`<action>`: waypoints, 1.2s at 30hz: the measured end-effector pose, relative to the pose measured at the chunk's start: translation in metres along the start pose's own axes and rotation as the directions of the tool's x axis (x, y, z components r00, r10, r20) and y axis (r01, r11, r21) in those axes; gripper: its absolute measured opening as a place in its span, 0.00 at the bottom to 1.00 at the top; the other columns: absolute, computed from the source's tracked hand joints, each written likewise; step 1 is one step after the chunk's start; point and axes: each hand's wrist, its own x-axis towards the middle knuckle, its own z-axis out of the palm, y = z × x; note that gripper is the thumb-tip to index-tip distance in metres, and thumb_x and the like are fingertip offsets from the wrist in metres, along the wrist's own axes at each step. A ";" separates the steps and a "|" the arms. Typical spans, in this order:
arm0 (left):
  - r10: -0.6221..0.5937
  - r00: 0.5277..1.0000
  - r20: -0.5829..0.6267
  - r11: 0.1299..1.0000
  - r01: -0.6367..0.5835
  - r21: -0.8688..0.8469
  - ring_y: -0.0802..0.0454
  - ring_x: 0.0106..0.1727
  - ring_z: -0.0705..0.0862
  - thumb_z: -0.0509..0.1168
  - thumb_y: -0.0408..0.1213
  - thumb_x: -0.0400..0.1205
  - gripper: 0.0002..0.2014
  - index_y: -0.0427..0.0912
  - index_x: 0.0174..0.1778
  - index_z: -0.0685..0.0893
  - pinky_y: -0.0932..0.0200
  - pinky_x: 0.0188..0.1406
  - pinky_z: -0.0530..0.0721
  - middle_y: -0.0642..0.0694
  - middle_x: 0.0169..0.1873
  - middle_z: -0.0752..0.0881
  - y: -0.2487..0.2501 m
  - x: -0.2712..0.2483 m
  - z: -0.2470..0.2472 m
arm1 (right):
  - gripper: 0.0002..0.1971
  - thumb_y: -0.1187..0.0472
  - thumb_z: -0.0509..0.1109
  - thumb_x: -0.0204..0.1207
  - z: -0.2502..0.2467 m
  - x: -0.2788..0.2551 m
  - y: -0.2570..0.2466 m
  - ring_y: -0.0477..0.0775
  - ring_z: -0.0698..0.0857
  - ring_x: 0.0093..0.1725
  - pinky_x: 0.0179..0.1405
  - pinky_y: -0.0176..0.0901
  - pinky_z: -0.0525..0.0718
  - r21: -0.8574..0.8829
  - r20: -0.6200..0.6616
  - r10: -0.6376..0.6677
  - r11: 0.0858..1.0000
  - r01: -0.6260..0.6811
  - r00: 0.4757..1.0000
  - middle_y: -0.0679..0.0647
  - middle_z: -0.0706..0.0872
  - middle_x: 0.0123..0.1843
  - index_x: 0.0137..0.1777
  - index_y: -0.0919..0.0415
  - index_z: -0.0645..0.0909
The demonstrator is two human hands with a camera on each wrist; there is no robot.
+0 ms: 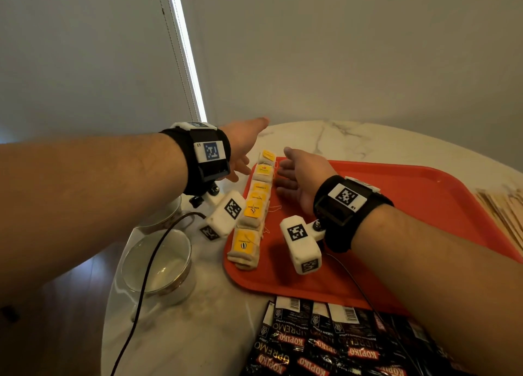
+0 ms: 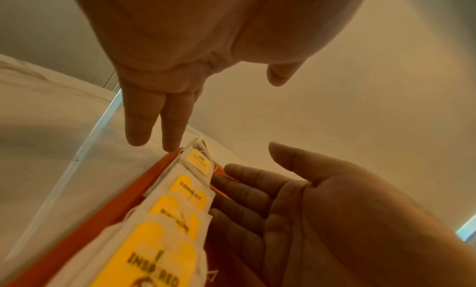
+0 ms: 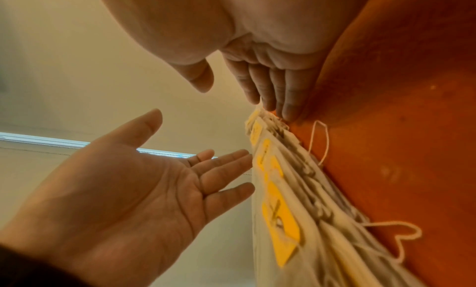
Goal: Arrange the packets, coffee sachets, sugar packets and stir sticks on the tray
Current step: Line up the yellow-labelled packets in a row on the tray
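Tea bags (image 1: pixel 252 205) are lying in an overlapping row along the left edge of the red tray (image 1: pixel 410 205), their yellow tags facing up and thin strings trailing onto the tray floor. Both hands are flanking the row with fingers straight and nothing gripped: the left hand (image 1: pixel 243 146) is hovering just outside the tray rim, palm turned inward, and the right hand (image 1: pixel 300 177) is resting inside the tray with its fingertips (image 3: pixel 289 110) touching the row's inner side. These bags are looking light, soft and easily shuffled, so squaring them probably calls for gentle flat pressure from both sides rather than a pinch, keeping clear of the loose strings, which could snag. Black coffee sachets (image 1: pixel 334 344) are waiting on the tabletop (image 1: pixel 353 138) at the tray's near edge, slick and floppy, and wooden stir sticks (image 1: pixel 503 211) are sitting beside its right rim.
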 end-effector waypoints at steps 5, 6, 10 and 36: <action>-0.008 1.000 0.015 1.000 0.009 -0.007 0.26 0.71 0.83 0.59 0.67 0.87 0.43 0.44 0.91 0.57 0.30 0.77 0.73 0.24 0.80 0.73 -0.003 0.008 -0.001 | 0.24 0.45 0.67 0.85 0.001 0.010 0.003 0.59 0.89 0.61 0.65 0.58 0.86 0.004 0.049 0.003 1.000 -0.003 0.999 0.59 0.89 0.63 0.71 0.63 0.80; -0.008 1.000 0.014 1.000 0.008 -0.004 0.26 0.70 0.83 0.59 0.67 0.87 0.43 0.44 0.91 0.57 0.30 0.77 0.73 0.24 0.79 0.74 -0.003 0.009 -0.001 | 0.23 0.45 0.67 0.85 0.001 0.012 0.004 0.60 0.89 0.61 0.66 0.58 0.86 0.006 0.052 0.002 1.000 -0.002 0.999 0.59 0.89 0.63 0.70 0.63 0.80; -0.012 1.000 0.020 1.000 0.012 0.026 0.27 0.73 0.81 0.57 0.68 0.87 0.43 0.42 0.90 0.58 0.30 0.79 0.73 0.25 0.78 0.76 -0.001 0.016 -0.002 | 0.24 0.44 0.67 0.85 -0.002 0.020 -0.001 0.58 0.89 0.59 0.62 0.56 0.87 0.004 0.019 -0.020 1.000 0.020 1.000 0.58 0.89 0.63 0.70 0.63 0.80; -0.013 0.998 0.055 0.996 0.008 0.093 0.23 0.78 0.76 0.55 0.72 0.85 0.45 0.45 0.91 0.59 0.19 0.77 0.67 0.35 0.79 0.79 0.006 0.036 0.003 | 0.22 0.43 0.65 0.86 0.001 0.029 -0.003 0.61 0.89 0.58 0.64 0.58 0.87 -0.002 0.006 -0.023 1.000 0.023 1.000 0.59 0.91 0.58 0.60 0.63 0.85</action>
